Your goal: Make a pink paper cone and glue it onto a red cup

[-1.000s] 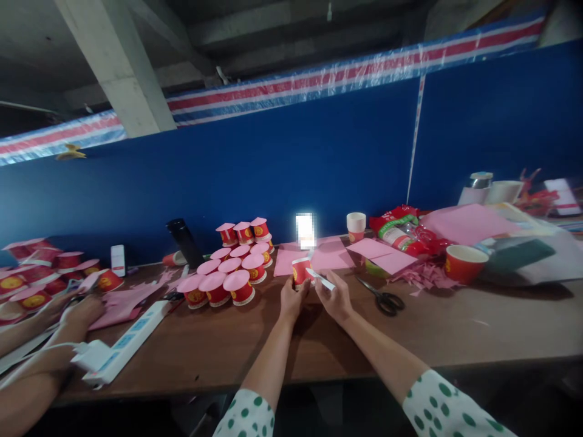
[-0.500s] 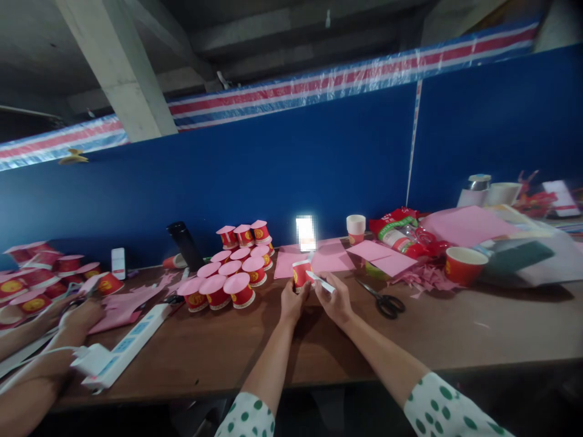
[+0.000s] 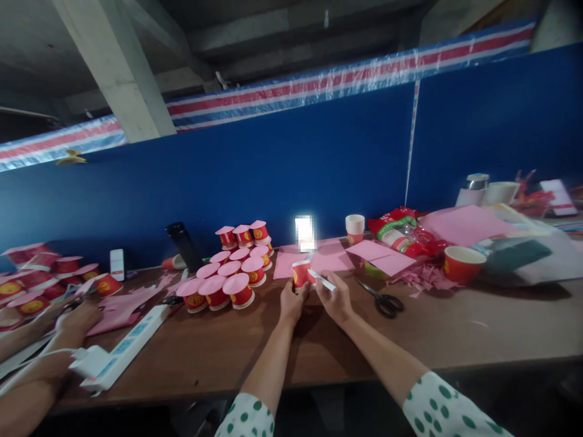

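Pink-topped cups (image 3: 236, 289) stood close together near the left forearm; their tops hid any contents, and a sideways swing could have toppled them. The left hand (image 3: 291, 299) was clamped on a small red cup (image 3: 300, 275), above the table (image 3: 218, 355), interior hidden. The right hand (image 3: 336, 297) pinched a slim white item (image 3: 324, 281) at its side; excess pressure risked denting the wall. Farther right, an open red cup (image 3: 463, 271) showed no discernible contents.
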A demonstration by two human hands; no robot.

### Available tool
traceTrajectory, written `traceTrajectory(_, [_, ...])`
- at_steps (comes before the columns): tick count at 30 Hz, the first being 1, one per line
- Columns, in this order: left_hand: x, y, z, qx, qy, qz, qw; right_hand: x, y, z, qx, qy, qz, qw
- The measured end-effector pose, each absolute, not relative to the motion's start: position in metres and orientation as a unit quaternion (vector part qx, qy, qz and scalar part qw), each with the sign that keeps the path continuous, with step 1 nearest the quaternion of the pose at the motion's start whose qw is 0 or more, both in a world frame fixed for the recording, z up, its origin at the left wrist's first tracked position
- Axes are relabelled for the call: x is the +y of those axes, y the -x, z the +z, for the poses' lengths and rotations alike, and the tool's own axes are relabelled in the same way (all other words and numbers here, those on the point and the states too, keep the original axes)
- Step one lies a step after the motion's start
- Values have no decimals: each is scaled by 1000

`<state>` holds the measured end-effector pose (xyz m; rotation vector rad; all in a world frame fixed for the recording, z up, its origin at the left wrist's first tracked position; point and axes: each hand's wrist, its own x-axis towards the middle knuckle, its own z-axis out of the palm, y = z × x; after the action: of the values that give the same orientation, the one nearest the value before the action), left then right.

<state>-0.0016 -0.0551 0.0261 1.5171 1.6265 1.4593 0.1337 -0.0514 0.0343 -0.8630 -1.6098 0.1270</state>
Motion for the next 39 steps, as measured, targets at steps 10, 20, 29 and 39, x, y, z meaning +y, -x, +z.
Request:
traceTrajectory(10, [-56,1,27,593,-562,525,239,-50,-134,33,-698,376,53,606])
traceTrajectory(20, [-56,1,27,600,-552,522,250,-53,-133,35,-704,368,60,605])
traceTrajectory(29, [-55,3,25,602,-562,515,237,-54,-134,36,-717,355,66,596])
traceTrajectory(39, [-55,2,27,602,-554,519,248,-55,-133,37,-724,361,49,586])
